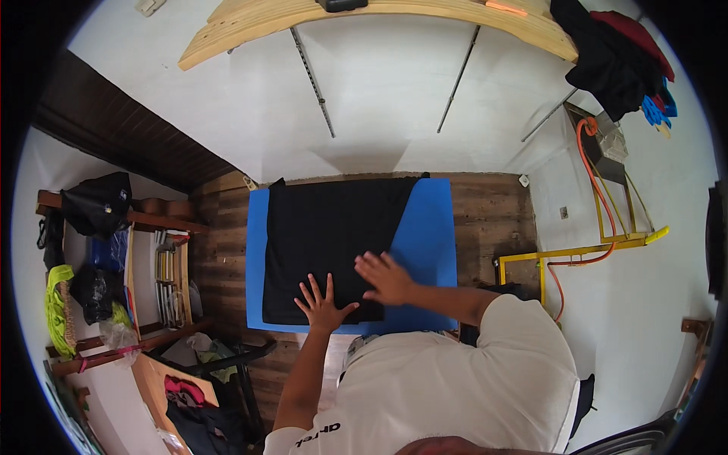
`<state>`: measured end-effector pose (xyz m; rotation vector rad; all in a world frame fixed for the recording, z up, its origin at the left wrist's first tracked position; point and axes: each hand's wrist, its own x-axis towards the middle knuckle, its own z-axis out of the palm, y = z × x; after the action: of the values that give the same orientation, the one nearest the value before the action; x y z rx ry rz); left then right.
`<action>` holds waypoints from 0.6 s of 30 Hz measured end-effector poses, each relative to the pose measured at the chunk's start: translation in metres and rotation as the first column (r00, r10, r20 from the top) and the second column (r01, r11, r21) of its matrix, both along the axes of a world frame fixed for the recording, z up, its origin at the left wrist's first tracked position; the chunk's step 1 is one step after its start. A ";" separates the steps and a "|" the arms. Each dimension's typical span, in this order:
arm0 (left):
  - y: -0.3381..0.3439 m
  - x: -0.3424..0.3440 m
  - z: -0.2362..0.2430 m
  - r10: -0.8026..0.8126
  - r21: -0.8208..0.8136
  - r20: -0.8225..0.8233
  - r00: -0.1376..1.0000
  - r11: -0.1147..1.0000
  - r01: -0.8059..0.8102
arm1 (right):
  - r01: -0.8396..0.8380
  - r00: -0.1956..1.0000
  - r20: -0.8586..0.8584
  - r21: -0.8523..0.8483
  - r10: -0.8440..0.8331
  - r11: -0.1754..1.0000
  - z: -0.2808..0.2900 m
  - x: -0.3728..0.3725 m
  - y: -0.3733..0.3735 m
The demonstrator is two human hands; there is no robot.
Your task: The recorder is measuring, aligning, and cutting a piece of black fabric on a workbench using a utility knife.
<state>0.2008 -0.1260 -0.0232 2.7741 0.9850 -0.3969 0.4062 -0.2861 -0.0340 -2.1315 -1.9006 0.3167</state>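
Both palms flat, fingers spread wide, holding nothing: left hand and right hand press the black fabric garment smooth near the blue rectangular mat's near edge.

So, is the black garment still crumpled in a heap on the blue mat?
No, the black garment lies spread flat on the blue mat, both hands pressing it.

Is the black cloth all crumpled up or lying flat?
Lying flat. The black cloth is spread smooth over the blue mat, with the left hand and right hand pressing on it.
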 end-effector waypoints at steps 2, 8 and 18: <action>0.002 0.002 0.003 0.028 -0.115 -0.054 0.998 0.993 -0.034 | 0.144 0.984 0.093 0.064 -0.150 0.987 -0.007 0.058 -0.010; 0.004 0.005 0.006 0.023 -0.179 -0.099 0.995 0.983 -0.041 | 0.666 0.738 0.202 -0.058 -0.644 0.744 -0.017 0.227 -0.030; 0.002 0.011 0.003 0.006 -0.179 -0.215 0.977 0.983 -0.046 | 0.428 0.894 0.077 0.152 -0.442 0.891 -0.024 0.107 0.007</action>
<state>0.2115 -0.1239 -0.0201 2.5901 0.9735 -0.7549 0.5132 -0.2793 -0.0577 -2.4420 -1.3842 -0.0200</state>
